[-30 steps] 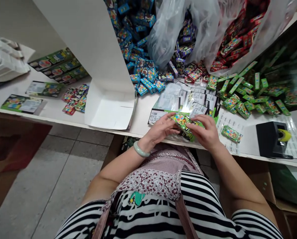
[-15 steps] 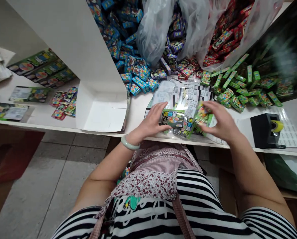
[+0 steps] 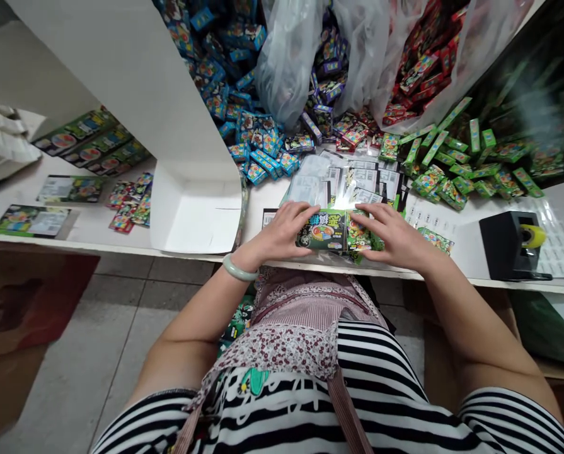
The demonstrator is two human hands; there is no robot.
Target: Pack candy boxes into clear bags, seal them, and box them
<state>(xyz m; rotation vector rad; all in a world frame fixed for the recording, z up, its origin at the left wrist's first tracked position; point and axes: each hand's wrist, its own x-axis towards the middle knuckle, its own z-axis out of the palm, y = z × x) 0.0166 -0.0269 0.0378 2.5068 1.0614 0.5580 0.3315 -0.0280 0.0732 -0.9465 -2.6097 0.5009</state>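
Both my hands are over the front of the white table. My left hand (image 3: 288, 232), with a pale bangle at the wrist, grips the left end of a black-and-green printed packet (image 3: 328, 231) between thumb and fingers. My right hand (image 3: 392, 236) pinches a small green candy box (image 3: 357, 232) with colourful print, set against the packet's right end. Whether the box is inside the packet or only beside it, I cannot tell. Behind them lies a spread of clear bags with printed labels (image 3: 310, 180). Another green packet (image 3: 437, 239) lies right of my right hand.
Piles of blue boxes (image 3: 263, 135), purple boxes (image 3: 331, 88), red boxes (image 3: 421, 72) and green boxes (image 3: 456, 157) lie at the back, between plastic bags (image 3: 286, 60). A white carton (image 3: 196, 214) stands left, a black tape dispenser (image 3: 508, 246) right. Printed packs (image 3: 33, 221) lie far left.
My right hand has moved left with the green candy box, which now sits against the packet instead of apart and tilted. The packet is now held level. The view has shifted slightly.
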